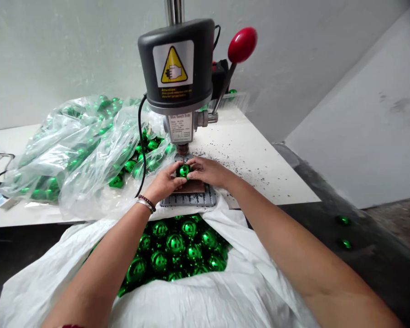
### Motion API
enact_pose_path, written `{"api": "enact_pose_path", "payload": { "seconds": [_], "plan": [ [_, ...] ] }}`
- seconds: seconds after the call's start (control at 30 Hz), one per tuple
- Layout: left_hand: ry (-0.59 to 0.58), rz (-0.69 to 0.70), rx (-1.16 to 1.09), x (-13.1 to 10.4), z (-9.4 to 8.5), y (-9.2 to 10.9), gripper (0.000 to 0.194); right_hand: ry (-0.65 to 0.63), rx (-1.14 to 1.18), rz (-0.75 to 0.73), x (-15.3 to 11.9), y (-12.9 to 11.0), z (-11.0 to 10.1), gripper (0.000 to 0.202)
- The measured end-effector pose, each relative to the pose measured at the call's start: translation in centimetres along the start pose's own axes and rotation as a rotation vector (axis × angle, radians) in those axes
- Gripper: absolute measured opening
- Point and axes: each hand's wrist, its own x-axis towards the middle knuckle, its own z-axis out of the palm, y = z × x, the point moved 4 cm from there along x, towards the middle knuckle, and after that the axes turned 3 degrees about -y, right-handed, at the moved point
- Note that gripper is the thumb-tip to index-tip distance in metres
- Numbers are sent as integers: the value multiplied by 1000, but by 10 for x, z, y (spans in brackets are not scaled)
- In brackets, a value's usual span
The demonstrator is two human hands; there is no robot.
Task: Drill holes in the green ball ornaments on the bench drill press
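Note:
Between my two hands is a shiny green ball (183,171), gripped from both sides under the bit of a small bench drill (181,123). My left hand (166,183) closes on its left side with thumb and fingers. From the right, my right hand (208,172) pinches it the same way. The ball is over a brown block (191,186) on the drill's grey slotted base (187,199). Whether the bit touches the ball I cannot tell. A red-knobbed lever (242,44) sticks up at the drill's right.
Below the table edge, a white sack (205,300) lies open, holding many green balls (175,243). Clear plastic bags (85,150) of green balls cover the table's left. Dark shavings (256,168) litter the white table (287,182). Two balls (345,244) lie on the floor at right.

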Motion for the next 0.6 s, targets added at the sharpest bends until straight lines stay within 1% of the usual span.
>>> {"api": "enact_pose_path", "payload": {
  "seconds": [0.2, 0.33, 0.43, 0.5, 0.6],
  "plan": [
    [-36, 71, 44, 6, -1, -9, 68, 48, -75, 25, -7, -5, 1, 35],
    [25, 139, 112, 7, 0, -7, 62, 34, -91, -9, -7, -4, 1, 39],
    [75, 135, 144, 4, 1, -4, 62, 35, -115, 0, -12, -5, -3, 44],
    [79, 107, 156, 2, 2, -3, 63, 69, -133, 24, -18, -6, -10, 45],
    [86, 87, 184, 0, 3, -2, 63, 194, -138, 51, -29, -6, -28, 38]
  ]
}}
